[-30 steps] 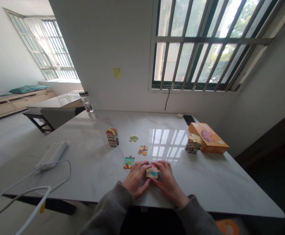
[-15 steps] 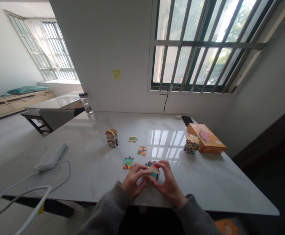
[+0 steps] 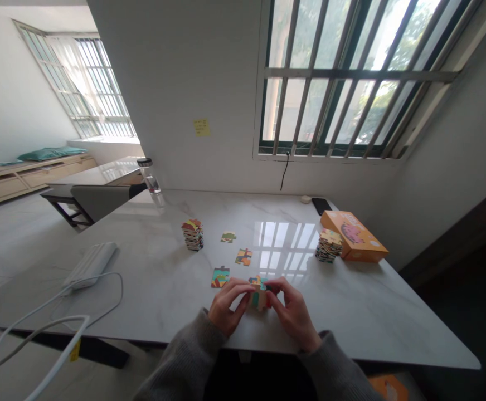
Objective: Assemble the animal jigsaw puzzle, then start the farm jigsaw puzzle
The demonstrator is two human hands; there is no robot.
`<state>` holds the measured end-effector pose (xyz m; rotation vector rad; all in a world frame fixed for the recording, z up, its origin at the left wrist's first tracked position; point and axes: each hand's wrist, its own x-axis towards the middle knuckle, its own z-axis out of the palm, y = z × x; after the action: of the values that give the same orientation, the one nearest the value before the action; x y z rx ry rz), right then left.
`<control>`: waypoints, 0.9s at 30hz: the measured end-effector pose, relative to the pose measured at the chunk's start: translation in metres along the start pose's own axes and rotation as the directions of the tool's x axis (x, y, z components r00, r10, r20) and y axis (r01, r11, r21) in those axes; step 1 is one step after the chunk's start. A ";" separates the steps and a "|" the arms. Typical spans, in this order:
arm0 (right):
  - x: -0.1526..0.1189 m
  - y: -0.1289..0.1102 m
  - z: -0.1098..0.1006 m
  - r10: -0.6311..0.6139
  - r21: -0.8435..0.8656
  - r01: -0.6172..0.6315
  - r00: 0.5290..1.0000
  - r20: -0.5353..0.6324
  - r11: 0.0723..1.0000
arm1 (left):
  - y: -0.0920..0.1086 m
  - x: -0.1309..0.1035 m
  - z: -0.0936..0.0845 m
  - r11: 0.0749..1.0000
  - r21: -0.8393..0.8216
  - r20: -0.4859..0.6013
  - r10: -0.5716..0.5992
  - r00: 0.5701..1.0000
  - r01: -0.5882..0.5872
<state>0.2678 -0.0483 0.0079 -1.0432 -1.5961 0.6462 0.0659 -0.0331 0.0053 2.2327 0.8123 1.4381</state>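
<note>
While a second ago it lay flat, you now tip the small stack of puzzle pieces (image 3: 259, 295) on edge above the table (image 3: 163, 278), left hand (image 3: 225, 306) and right hand (image 3: 293, 312) pinching it together.

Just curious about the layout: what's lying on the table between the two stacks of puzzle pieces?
In the head view, two loose puzzle pieces lie between the left stack and the right stack; the rest is bare tabletop.
</note>
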 end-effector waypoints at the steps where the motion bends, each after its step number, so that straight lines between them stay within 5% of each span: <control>1: 0.000 0.002 0.000 0.033 0.029 -0.032 0.999 -0.026 0.999 | 0.000 -0.001 0.002 1.000 0.015 -0.011 -0.010 1.000 0.010; 7: 0.001 0.008 0.003 0.145 0.202 -0.141 0.989 -0.008 0.969 | -0.001 -0.003 0.010 0.996 0.017 -0.031 -0.089 0.996 0.090; 14: -0.003 -0.009 0.000 -0.189 -0.213 0.196 0.981 0.053 0.957 | -0.008 -0.005 0.008 0.929 -0.149 -0.019 -0.345 0.939 0.338; 27: -0.003 0.002 -0.002 -0.318 -0.325 0.373 0.924 0.210 0.869 | -0.008 -0.003 0.007 0.862 -0.282 -0.012 -0.443 0.897 0.422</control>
<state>0.2704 -0.0503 0.0053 -0.9440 -2.0271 0.1897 0.0692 -0.0293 -0.0044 1.6638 0.9967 1.3238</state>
